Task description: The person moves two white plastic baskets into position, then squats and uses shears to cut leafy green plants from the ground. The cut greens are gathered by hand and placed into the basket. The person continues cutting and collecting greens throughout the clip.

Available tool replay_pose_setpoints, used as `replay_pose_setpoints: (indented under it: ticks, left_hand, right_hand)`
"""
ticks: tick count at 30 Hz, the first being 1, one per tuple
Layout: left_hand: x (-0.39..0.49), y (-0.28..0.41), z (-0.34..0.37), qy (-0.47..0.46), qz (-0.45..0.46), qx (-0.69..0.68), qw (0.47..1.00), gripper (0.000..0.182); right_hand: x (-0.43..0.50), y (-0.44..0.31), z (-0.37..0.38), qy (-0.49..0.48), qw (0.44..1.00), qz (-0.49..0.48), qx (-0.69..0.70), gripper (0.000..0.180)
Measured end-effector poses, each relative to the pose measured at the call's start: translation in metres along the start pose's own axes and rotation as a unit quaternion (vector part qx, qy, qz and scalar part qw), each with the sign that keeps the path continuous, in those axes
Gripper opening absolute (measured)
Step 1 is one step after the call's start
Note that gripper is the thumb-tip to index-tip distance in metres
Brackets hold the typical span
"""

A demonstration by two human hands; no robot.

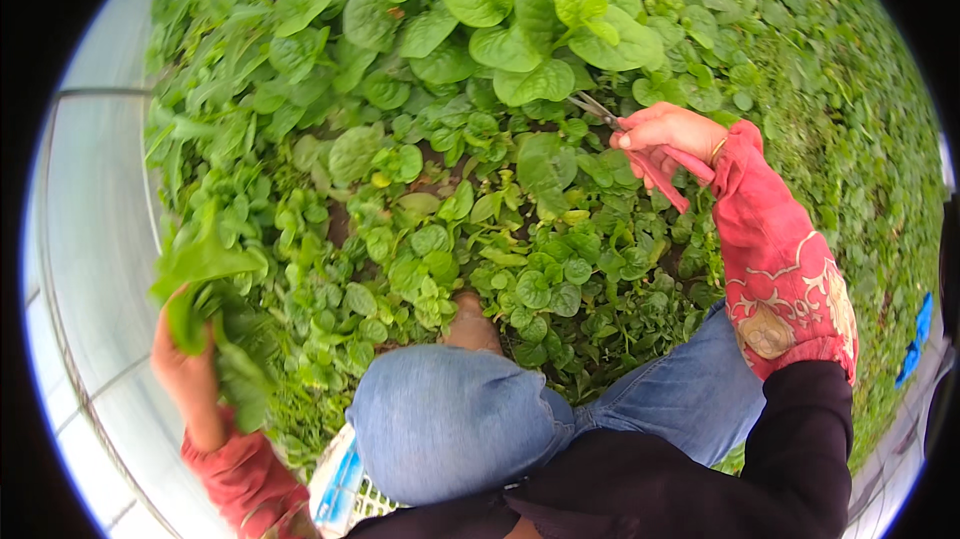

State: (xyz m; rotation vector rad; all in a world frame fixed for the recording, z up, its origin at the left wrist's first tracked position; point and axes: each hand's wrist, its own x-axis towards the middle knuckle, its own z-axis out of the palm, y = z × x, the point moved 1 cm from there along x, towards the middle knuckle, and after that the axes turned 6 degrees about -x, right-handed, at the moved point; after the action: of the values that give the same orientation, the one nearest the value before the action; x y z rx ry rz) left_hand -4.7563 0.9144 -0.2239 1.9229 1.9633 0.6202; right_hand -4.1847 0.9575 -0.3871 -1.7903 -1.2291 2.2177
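My right hand holds red-handled scissors, and their handles are spread apart. The metal blades point up and left, reaching the lower edge of a tall shoot with broad, glossy leaves. That plant looks like Malabar spinach; where the blade tips end is hidden under its foliage. At the left, my left hand grips a bunch of picked green leaves, blurred and held above the plants. Smaller leafy plants cover the ground between my hands, with patches of brown soil showing.
A translucent sheet wall with a cord along it borders the bed at left. My bent knee and foot are among the plants. A white plastic crate and a blue-and-white bag sit beside me. Blue material lies far right.
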Motion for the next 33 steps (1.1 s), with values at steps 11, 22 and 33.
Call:
replay_pose_setpoints:
  ticks: [11, 22, 33]
  left_hand:
    - [-0.455, -0.171, -0.341, 0.122, -0.548, 0.449, 0.695, 0.033]
    - [-0.154, -0.167, -0.172, -0.096, -0.304, 0.188, 0.929, 0.025]
    - [0.056, 0.138, 0.344, -0.406, 0.024, -0.21, 0.889, 0.062]
  right_hand:
    - [0.001, -0.016, -0.001, -0.102, 0.993, 0.01, -0.067, 0.035]
    - [0.005, 0.001, -0.007, -0.135, 0.978, 0.094, -0.132, 0.04]
    - [0.026, 0.004, 0.035, -0.033, 0.99, 0.107, -0.084, 0.028]
